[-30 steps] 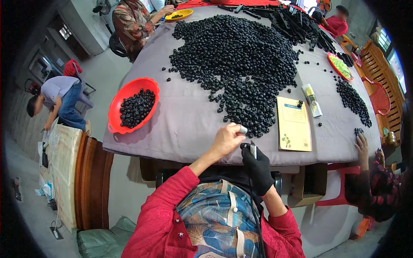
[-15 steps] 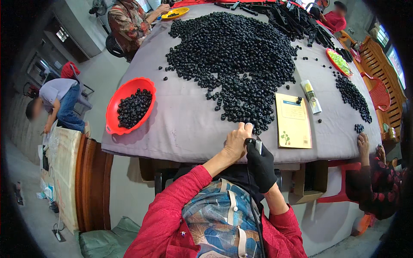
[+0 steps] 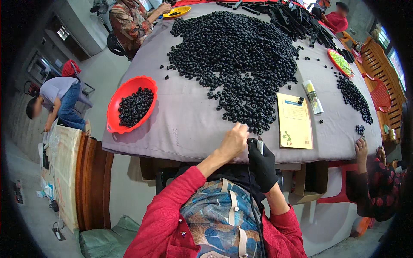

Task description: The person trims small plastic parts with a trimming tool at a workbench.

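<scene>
Gripping a slim pale-handled tool (image 3: 260, 147) in the black-gloved right hand (image 3: 263, 165), wrapped fully around it, while curling the bare left hand (image 3: 234, 141) just beside, at the near edge of the black bead pile (image 3: 236, 60) directly ahead of the grip; hiding any pinched bead, so can't tell if holding one. Likely working best by steadying both hands together, angling the tool's dark tip (image 3: 260, 139) away from bare skin.
</scene>
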`<state>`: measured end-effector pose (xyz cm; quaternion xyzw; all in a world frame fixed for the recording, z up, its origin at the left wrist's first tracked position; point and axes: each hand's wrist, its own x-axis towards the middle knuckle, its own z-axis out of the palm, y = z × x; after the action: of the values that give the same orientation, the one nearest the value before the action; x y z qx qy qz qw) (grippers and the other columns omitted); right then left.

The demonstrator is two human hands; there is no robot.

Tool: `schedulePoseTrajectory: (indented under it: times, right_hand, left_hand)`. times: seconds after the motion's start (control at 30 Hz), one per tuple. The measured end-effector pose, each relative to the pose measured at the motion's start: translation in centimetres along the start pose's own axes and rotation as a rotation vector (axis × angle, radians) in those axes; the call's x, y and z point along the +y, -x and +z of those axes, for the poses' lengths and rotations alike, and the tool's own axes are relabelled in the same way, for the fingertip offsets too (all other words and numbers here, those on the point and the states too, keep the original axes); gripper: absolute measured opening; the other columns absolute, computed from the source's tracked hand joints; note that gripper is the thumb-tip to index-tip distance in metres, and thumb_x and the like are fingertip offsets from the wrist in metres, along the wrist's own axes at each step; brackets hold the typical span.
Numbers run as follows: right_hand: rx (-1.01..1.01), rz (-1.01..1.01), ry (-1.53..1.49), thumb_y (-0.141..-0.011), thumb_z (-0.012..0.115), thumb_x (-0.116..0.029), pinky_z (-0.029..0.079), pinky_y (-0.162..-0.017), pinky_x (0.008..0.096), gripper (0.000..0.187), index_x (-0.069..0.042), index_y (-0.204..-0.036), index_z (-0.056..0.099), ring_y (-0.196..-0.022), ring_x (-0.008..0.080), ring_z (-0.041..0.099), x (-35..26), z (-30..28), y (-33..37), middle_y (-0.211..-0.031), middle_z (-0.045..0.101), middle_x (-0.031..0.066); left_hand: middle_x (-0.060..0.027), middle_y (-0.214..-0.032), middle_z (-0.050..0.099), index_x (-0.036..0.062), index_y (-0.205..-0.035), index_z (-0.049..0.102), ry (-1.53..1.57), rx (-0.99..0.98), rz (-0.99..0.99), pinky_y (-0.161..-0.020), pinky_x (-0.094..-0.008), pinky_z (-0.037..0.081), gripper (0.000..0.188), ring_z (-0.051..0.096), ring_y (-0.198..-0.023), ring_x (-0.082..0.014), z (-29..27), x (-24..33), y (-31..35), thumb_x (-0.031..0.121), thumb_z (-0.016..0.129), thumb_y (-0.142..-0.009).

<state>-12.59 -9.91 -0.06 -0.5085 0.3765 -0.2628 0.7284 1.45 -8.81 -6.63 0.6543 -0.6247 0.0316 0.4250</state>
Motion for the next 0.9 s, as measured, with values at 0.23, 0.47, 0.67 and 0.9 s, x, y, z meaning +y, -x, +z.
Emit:
schedulePoseTrajectory:
  times: [0.23, 0.47, 0.67, 0.9]
  right_hand:
    - [-0.028, -0.004, 0.033, -0.086, 0.054, -0.022, 0.034, -0.054, 0.0201, 0.021, -0.002, -0.094, 0.058, -0.064, 0.0034, 0.04, 0.3, -0.3, -0.3, -0.071, 0.048, -0.006]
    - [-0.056, 0.06, -0.041, -0.087, 0.053, -0.025, 0.038, -0.059, 0.0205, 0.025, -0.002, -0.096, 0.058, -0.068, 0.0045, 0.045, -0.1, 0.5, 0.3, -0.076, 0.054, -0.0029]
    - [-0.201, 0.152, -0.109, -0.09, 0.048, -0.029, 0.04, -0.06, 0.0194, 0.027, -0.004, -0.099, 0.054, -0.07, 0.0061, 0.049, -1.0, 1.1, 1.1, -0.077, 0.053, -0.0011]
    - [-0.309, 0.174, -0.219, -0.09, 0.049, -0.025, 0.043, -0.065, 0.0205, 0.024, -0.004, -0.099, 0.055, -0.069, 0.0071, 0.051, -1.0, 1.1, 1.3, -0.078, 0.054, 0.0004]
  left_hand:
    - [-0.0069, -0.075, 0.061, -0.0018, -0.093, 0.057, 1.176, -0.027, -0.778, -0.046, -0.0204, 0.047, 0.013, 0.056, -0.055, -0.0097, -6.6, 4.3, 1.5, 0.008, 0.052, -0.086]
    - [-0.0034, -0.072, 0.06, -0.0006, -0.096, 0.06, 1.15, -0.08, -0.74, -0.046, -0.0186, 0.045, 0.016, 0.054, -0.054, -0.0068, -7.9, 5.8, 2.5, 0.007, 0.06, -0.082]
    - [-0.0029, -0.07, 0.06, 0.0015, -0.092, 0.061, 1.177, -0.112, -0.8, -0.043, -0.0174, 0.041, 0.015, 0.052, -0.052, -0.0051, -8.3, 6.1, 2.7, 0.005, 0.063, -0.078]
    - [-0.0015, -0.069, 0.058, 0.0021, -0.094, 0.06, 1.311, -0.038, -0.807, -0.046, -0.0177, 0.041, 0.015, 0.052, -0.054, -0.0052, -8.2, 6.1, 3.3, 0.004, 0.063, -0.079]
